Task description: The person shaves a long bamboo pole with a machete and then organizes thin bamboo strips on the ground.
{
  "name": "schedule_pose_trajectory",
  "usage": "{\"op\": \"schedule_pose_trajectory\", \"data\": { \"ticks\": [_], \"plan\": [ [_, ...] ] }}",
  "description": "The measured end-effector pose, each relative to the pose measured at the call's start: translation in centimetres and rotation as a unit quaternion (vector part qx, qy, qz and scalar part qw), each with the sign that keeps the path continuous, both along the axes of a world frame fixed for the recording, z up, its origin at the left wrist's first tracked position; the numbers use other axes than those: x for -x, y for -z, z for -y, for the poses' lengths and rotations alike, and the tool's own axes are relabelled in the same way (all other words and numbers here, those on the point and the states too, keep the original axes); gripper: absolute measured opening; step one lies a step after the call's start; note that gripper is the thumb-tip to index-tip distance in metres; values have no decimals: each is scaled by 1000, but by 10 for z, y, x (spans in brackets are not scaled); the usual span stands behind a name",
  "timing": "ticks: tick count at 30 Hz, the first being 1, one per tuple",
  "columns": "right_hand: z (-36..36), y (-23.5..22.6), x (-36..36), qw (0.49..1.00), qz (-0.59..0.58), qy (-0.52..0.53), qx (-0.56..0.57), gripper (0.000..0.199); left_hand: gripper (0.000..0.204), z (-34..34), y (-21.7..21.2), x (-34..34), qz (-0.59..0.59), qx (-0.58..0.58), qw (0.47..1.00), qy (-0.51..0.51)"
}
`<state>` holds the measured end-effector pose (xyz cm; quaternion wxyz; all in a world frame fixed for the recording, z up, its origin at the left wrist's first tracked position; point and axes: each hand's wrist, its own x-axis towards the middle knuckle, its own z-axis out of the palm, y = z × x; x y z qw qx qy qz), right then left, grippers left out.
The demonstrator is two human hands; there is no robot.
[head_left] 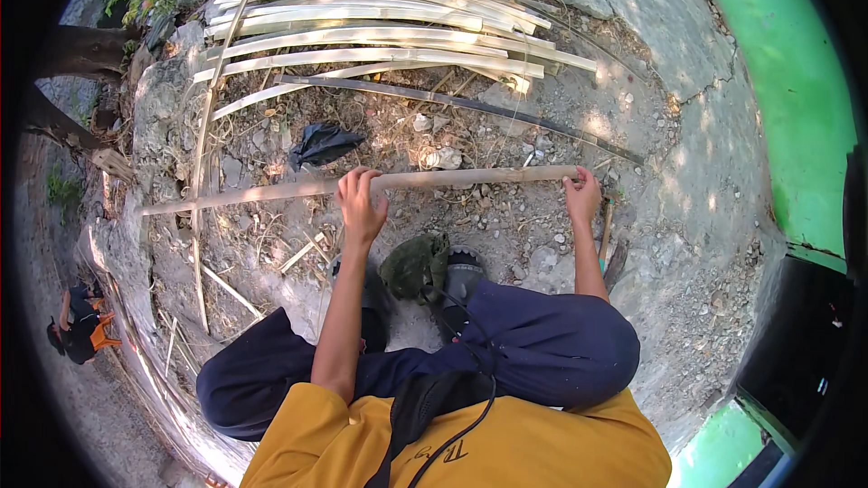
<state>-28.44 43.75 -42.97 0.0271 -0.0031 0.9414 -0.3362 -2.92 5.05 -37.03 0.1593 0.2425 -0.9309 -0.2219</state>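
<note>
Fingers of the left hand (362, 203) curl over a long bamboo strip (362, 185), gripping it near mid-length; the right hand (583, 197) pinches the strip's right end. The strip lies level across both hands, above the knees, its left end reaching well beyond the left hand. Beyond the hands lie a black plastic bag (323, 143), a dark bamboo pole (461, 106) and a pile of split bamboo strips (380, 32).

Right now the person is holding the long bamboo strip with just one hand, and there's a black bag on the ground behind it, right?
Not quite. The head view shows both hands on the long bamboo strip: the left hand grips near its middle and the right hand holds its end. The black bag does lie on the ground behind it.
</note>
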Motion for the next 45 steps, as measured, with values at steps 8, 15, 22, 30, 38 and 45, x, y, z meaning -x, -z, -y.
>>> {"op": "schedule_pose_trajectory", "data": {
  "ticks": [8,15,22,30,38,45],
  "plan": [
    [36,-5,-22,996,10,-49,79,31,58,-41,3,39,88,2,980,181],
    [48,-40,17,957,-207,-191,-67,30,28,-39,25,39,74,60,974,207],
    [106,-43,78,913,-174,-348,-125,39,31,-42,15,26,63,43,980,183],
    [125,-35,88,884,-147,-391,-209,33,35,-29,-1,15,47,-15,986,157],
    [93,-74,90,929,-93,-355,35,17,41,-32,-2,31,-4,-179,976,124],
    [8,-97,66,963,-57,-259,41,22,37,-30,-7,54,-38,-357,932,55]
  ]
}}
